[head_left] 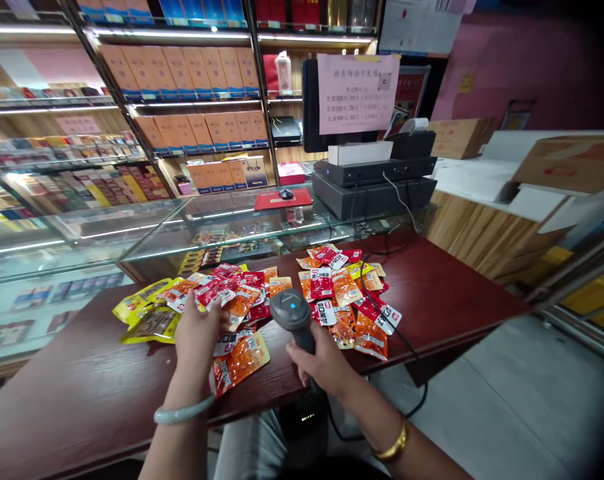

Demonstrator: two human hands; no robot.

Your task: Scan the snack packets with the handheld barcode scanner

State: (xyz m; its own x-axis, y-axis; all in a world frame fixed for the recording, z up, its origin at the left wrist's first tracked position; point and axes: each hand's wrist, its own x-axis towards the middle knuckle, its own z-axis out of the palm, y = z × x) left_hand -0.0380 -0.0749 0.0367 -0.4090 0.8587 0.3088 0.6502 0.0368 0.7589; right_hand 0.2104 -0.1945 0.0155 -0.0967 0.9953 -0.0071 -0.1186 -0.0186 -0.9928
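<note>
My right hand [327, 360] is wrapped round the handle of a dark grey barcode scanner [291, 310], held upright near the table's front edge. A black cable runs from below it, off to the right. My left hand [197, 330] reaches over the left pile of small snack packets [242, 303], red and orange, its fingers apart and touching the pile. Two larger yellow snack bags [149, 325] lie left of that hand. Beside the scanner, a second heap of red and orange snack packets [342, 293] spreads over the table on the right.
The dark red wooden table [447, 293] meets a glass display counter [222, 233] behind it. On the counter stand a black cash drawer [372, 193], a monitor with a pink notice [357, 93], and a mouse [285, 194]. Cardboard boxes [572, 163] sit at the right.
</note>
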